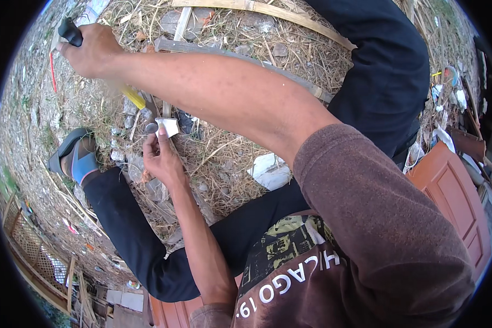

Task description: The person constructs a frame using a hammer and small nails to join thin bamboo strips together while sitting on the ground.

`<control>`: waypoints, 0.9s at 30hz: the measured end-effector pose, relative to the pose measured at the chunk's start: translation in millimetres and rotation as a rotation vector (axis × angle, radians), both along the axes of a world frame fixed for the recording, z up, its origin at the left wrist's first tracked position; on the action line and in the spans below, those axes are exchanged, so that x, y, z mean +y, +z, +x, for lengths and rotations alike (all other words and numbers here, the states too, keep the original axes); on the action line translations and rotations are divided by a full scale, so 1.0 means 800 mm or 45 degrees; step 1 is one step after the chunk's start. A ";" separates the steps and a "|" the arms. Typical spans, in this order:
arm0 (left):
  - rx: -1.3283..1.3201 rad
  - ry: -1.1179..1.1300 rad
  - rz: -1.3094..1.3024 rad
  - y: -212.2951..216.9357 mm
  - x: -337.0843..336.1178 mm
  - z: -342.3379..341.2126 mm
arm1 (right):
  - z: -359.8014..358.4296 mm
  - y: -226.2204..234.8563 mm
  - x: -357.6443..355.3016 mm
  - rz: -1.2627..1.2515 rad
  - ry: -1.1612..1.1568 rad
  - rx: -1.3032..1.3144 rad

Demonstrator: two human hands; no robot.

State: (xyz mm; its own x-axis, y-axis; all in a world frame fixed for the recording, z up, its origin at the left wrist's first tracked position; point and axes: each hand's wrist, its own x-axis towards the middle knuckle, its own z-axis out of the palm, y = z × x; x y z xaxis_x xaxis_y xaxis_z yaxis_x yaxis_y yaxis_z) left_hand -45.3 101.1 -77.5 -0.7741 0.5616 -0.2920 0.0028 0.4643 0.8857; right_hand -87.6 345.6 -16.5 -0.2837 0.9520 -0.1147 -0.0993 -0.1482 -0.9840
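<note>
Head view's got the person sitting on scruffy ground (224,150) covered in dry straw and bits of rubble, knees out to the sides, in dark pants (120,218) and a brown T-shirt (393,218). Right arm reaches clear across to the upper left, and the right hand (95,52) is wrapped tight round the handle of a hammer (134,99), black butt end poking out past the fist, yellow stretch of handle showing on the other side. The hammer's head is down by the left hand (164,156), which has a small white piece (170,127) pinched with the thumb on top. The round hammer face sits right next to that piece, but can't tell if they're actually touching. Piece is just off the ground or resting on something, hard to say which. Around them there's a pale wood strip (290,15) up top, a greyer board (202,48) partly under the right forearm, a whitish chunk (270,172) near the thigh, a black sandal (77,134) on the left foot, and a reddish-brown panel (456,188) off to the right.
</note>
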 end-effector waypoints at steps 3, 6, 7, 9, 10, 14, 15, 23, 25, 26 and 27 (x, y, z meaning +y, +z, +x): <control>0.005 0.019 0.073 -0.003 0.002 0.001 | -0.002 0.005 -0.007 0.022 0.058 -0.039; 0.010 0.024 0.067 -0.006 -0.001 -0.001 | -0.004 0.005 -0.008 0.059 0.048 -0.054; 0.000 0.026 0.060 -0.006 0.000 0.000 | -0.004 0.001 -0.006 0.069 0.030 -0.049; 0.014 0.028 0.049 -0.004 0.002 0.001 | -0.005 -0.001 0.000 0.090 0.000 -0.034; 0.038 0.029 0.045 -0.004 0.003 0.001 | -0.005 -0.002 -0.001 0.099 0.008 -0.039; -0.026 0.084 0.142 -0.007 0.015 0.002 | -0.001 0.000 0.002 0.070 0.003 -0.056; 0.035 0.086 0.104 -0.009 0.018 0.001 | -0.003 -0.001 0.000 0.039 0.001 -0.057; 0.016 -0.061 0.091 0.002 0.014 0.000 | -0.001 -0.006 0.003 0.005 0.002 -0.047; 0.064 -0.226 -0.040 0.005 -0.006 -0.014 | -0.001 -0.008 0.005 -0.005 0.009 -0.058; 0.087 -0.310 -0.105 0.003 -0.012 -0.019 | 0.000 -0.011 0.008 0.005 0.010 -0.077; 0.084 -0.239 -0.110 0.003 -0.012 -0.020 | -0.003 -0.009 0.008 0.018 0.018 -0.087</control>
